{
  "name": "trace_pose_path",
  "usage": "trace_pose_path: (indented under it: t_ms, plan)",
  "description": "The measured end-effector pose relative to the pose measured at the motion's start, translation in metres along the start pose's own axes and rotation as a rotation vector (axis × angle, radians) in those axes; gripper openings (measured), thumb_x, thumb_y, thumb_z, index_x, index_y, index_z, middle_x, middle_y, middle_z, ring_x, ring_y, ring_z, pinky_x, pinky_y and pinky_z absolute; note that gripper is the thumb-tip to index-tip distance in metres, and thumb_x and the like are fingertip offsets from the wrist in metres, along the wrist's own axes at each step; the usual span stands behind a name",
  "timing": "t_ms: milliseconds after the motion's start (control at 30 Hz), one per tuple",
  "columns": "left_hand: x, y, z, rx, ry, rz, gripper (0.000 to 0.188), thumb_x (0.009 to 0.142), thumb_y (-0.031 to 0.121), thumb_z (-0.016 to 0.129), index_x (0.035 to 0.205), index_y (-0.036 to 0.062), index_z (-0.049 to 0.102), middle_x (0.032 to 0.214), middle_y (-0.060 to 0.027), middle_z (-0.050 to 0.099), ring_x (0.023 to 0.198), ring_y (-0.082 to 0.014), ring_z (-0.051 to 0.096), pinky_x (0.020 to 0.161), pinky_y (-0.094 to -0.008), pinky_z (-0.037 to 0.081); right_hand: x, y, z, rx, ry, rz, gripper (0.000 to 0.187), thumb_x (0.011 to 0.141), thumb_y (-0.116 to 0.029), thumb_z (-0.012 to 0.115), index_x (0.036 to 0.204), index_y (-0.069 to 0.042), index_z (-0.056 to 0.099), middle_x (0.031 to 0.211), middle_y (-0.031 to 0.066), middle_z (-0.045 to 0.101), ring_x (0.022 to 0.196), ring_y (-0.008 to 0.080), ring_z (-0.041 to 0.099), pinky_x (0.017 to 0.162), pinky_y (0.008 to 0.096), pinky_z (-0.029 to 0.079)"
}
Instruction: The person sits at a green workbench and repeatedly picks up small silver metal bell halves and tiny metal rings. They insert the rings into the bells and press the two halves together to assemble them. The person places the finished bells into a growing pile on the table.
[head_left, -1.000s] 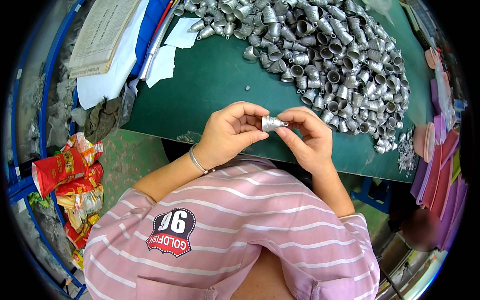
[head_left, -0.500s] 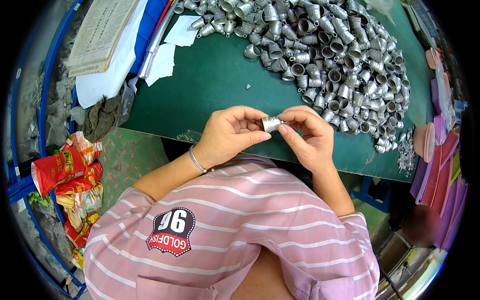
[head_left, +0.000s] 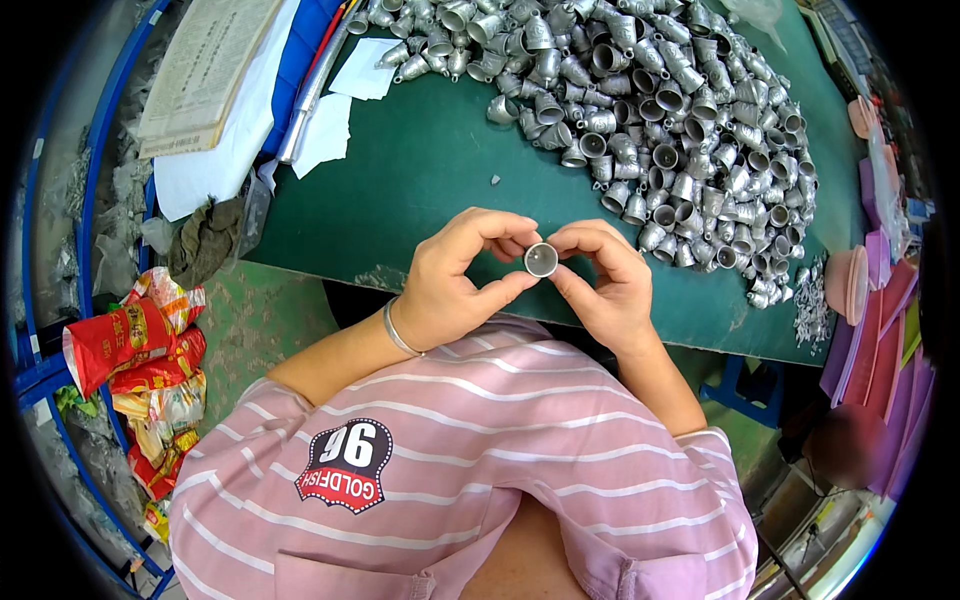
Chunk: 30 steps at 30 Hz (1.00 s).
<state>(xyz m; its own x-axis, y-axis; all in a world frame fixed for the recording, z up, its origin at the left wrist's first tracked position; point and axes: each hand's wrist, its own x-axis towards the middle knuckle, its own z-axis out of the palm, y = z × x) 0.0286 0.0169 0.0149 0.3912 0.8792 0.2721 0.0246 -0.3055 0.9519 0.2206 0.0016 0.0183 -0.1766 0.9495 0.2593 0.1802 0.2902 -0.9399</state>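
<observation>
Work surface: dark green mat-covered table [head_left: 420,180], filling the upper middle of the view; its near edge runs just in front of the hands.
Parts heap: large pile of small grey cast-metal bell-shaped cups [head_left: 660,110], spread over the far right half of the table, well apart from the hands.
Paper stack: folded newspaper on white sheets [head_left: 205,75], at the far left edge of the table, beside a grey metal tube [head_left: 315,85].
Packets: red and yellow foil snack bags [head_left: 135,350], on the floor at the person's left.
Trays: pink and purple flat pieces [head_left: 880,330], stacked off the table's right edge.
Left hand [head_left: 455,280]: curled, thumb and fingertips pinching the left side of the held part; a thin silver bangle [head_left: 398,330] sits on the wrist.
Right hand [head_left: 605,285]: curled likewise, pinching the right side of the same part.
Held part: single small grey metal cup [head_left: 541,259], gripped between both hands above the near table edge, open mouth facing the camera.
</observation>
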Motion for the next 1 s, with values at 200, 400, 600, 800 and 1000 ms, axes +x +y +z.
trace_pose_path:
  t_ms: [200,400,600,800,1000]
  plan:
    - [0.004,0.003,-0.001,0.151,0.023,0.188,0.047,0.072,-0.004,0.072,0.114,0.0010,0.053,0.097,-0.0091,0.062,0.089,-0.0159,0.061,0.078,-0.0271,0.051,-0.002,-0.009,-0.002,-0.033,-0.003,0.009,0.018,0.071,0.007,0.066,0.088,0.000,0.063,0.086,0.0095,0.062,0.076,0.0216,0.060,0.067,0.0297,0.048]
    - [0.006,0.008,-0.004,-0.846,0.156,-0.541,0.040,0.082,-0.004,0.058,0.120,-0.0012,0.046,0.098,-0.0082,0.056,0.088,-0.0180,0.060,0.076,-0.0275,0.051,0.013,0.005,-0.046,-0.933,0.289,-0.195,0.020,0.070,-0.003,0.070,0.088,-0.004,0.061,0.085,0.0092,0.061,0.079,0.0273,0.055,0.070,0.0379,0.041]
    - [0.002,0.002,-0.002,-0.682,0.112,-0.655,0.025,0.082,-0.002,0.060,0.106,0.0011,0.054,0.082,-0.0018,0.052,0.059,-0.0064,0.043,0.049,-0.0192,0.033,0.016,0.012,-0.035,-1.137,0.163,-0.135,0.030,0.069,-0.012,0.071,0.096,-0.007,0.059,0.092,0.0054,0.061,0.088,0.0253,0.054,0.075,0.0398,0.036]
    - [0.005,0.004,0.003,-0.316,0.021,-0.566,0.025,0.080,0.000,0.065,0.104,0.0016,0.057,0.093,-0.0051,0.061,0.069,-0.0055,0.053,0.057,-0.0185,0.043,0.012,0.007,-0.013,-0.743,0.113,-0.182,0.016,0.070,-0.006,0.067,0.085,-0.007,0.061,0.082,0.0061,0.061,0.075,0.0262,0.056,0.067,0.0376,0.040]
    - [0.003,0.000,0.006,-0.060,0.115,-0.434,0.022,0.079,0.002,0.068,0.099,0.0010,0.060,0.091,-0.0044,0.065,0.081,-0.0073,0.060,0.070,-0.0212,0.049,0.006,-0.002,0.001,-0.058,0.031,0.074,0.010,0.080,0.002,0.062,0.090,0.001,0.063,0.082,0.0062,0.060,0.072,0.0129,0.061,0.062,0.0223,0.048]
